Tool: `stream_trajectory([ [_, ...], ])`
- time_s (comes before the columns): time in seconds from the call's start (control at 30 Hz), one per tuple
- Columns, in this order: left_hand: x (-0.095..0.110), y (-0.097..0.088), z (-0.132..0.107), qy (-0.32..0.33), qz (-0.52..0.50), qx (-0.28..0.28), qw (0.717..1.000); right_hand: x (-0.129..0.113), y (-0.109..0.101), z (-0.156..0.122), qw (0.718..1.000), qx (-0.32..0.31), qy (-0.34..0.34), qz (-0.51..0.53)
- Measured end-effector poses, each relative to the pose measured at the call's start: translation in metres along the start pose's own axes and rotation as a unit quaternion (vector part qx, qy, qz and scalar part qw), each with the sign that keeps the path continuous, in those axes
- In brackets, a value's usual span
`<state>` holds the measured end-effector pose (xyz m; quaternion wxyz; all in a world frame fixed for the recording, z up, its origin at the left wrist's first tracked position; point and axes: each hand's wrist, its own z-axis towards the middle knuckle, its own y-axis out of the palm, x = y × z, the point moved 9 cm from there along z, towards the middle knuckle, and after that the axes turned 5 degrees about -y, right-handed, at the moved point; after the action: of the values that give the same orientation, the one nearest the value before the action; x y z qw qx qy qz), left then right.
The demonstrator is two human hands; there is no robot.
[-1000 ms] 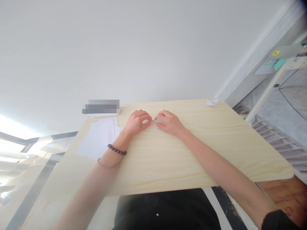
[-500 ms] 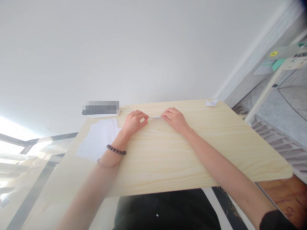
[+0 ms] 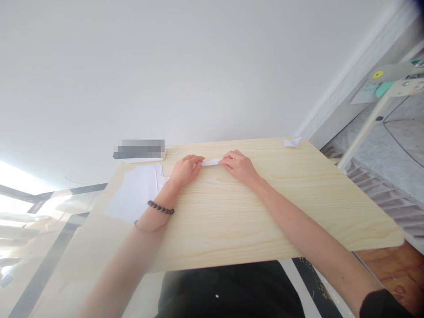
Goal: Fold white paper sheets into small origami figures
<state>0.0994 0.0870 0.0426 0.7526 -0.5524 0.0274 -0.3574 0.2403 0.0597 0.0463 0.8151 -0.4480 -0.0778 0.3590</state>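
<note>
A small folded strip of white paper [image 3: 211,162] lies on the light wooden table [image 3: 251,221], far from me near its back edge. My left hand [image 3: 186,169], with a bead bracelet at the wrist, pinches the strip's left end. At the other end my right hand [image 3: 239,166] has its fingers closed on the paper. Both hands rest low on the tabletop.
Loose white sheets [image 3: 135,191] lie at the table's left. Behind them sits a flat white device [image 3: 142,155] with a cable. A small folded paper shape [image 3: 292,141] is at the back right corner. A lamp stand [image 3: 374,119] rises to the right. A white wall is behind.
My hands have drawn apart a little, so more of the paper strip shows between them, and both have shifted slightly away from me.
</note>
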Motion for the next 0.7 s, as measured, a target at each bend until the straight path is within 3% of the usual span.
stream_trajectory([
  [0.23, 0.007, 0.012, -0.002, 0.020, 0.034, -0.039, 0.998, -0.017, 0.011, 0.000, 0.996, -0.032, -0.021, 0.082],
  [0.53, 0.004, 0.019, -0.004, 0.025, 0.044, -0.069, 0.996, 0.008, 0.017, -0.004, 0.996, -0.045, 0.070, 0.027],
  [0.7, 0.005, 0.019, -0.003, 0.020, -0.011, -0.067, 0.997, 0.005, 0.019, -0.004, 0.996, -0.054, 0.061, 0.048],
])
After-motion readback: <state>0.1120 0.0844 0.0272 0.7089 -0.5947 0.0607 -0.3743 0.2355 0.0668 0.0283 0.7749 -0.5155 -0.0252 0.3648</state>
